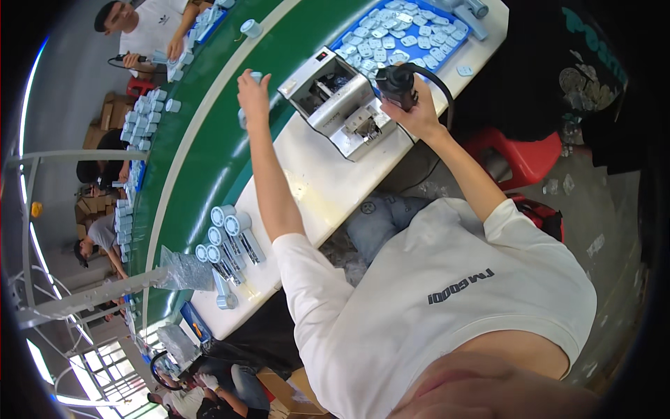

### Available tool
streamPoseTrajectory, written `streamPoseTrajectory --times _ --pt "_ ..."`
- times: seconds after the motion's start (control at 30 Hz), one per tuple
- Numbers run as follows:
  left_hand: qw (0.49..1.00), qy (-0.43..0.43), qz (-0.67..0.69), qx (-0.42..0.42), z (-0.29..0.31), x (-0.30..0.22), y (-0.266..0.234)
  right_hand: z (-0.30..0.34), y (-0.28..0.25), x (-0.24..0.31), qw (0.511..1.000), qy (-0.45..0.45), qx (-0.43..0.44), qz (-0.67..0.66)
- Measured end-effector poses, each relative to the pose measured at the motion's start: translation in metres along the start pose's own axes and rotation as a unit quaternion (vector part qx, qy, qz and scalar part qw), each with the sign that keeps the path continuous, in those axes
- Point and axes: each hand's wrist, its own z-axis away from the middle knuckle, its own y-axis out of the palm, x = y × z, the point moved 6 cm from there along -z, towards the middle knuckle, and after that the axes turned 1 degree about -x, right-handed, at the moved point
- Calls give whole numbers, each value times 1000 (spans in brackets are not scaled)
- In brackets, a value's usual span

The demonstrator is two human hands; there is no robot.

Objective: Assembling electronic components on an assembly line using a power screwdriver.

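My left hand [252, 98] is stretched out over the green conveyor belt, its fingers curled around a light blue round plastic part [256, 76]. Another light blue piece [242, 119] shows beside that wrist, partly hidden by it. In my right hand [421, 112] is a black electric screwdriver [396, 85] with a cable, held over the right end of a small white metal machine [333, 105]. The machine looks like a screw feeder, with an open top and a mechanism inside. My right fingers wrap round the screwdriver's body; its tip is hidden.
Behind the machine, a blue tray [447, 63] holds many light blue flat pieces. Several light blue round-headed parts [230, 234] stand at the white table's [307, 181] left, near a clear plastic bag [183, 271]. Co-workers sit across the belt [202, 160]. A red stool [520, 157] stands at right.
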Motion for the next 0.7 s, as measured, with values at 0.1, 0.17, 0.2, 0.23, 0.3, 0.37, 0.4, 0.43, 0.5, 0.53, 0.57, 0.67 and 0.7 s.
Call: streamPoseTrajectory --times 0.1,0.17,0.2,0.23,0.3,0.37,0.4,0.43,0.5,0.53,0.57,0.67,0.7 --pt "999 8 -37 -35 8 12 8 -4 3 -4 998 24 -22 46" --pt "999 7 -10 -37 15 -5 -7 -1 -8 -16 990 3 -66 125" --pt "999 22 11 -45 20 -14 -24 1 -10 -25 992 9 -71 104" --pt "997 37 34 -52 29 -26 -44 4 -17 -32 987 -12 -81 139" --pt "989 -8 48 -137 74 -29 -93 6 -14 -17 979 -70 -100 161" --pt "967 -127 52 -214 148 -19 -149 8 -15 -22 986 -10 -136 91" --pt "953 -184 17 -241 190 -17 -172 4 -18 -26 987 2 -139 76" --pt "935 -252 -77 -236 232 -9 -186 1 -20 -31 991 26 -128 40" --pt "925 -306 -125 -186 302 1 -202 -9 -28 -29 985 45 -155 -60" --pt "907 -338 -193 -159 343 5 -214 -14 -20 -25 967 103 -157 -172" --pt "898 -391 -180 -91 342 8 -204 -16 -44 -31 955 142 -177 -191" --pt "913 -372 -120 -114 362 20 -209 -24 -68 -34 964 216 -115 -108" --pt "908 -384 -113 -125 365 25 -208 -32 -78 -40 971 227 -72 -24"
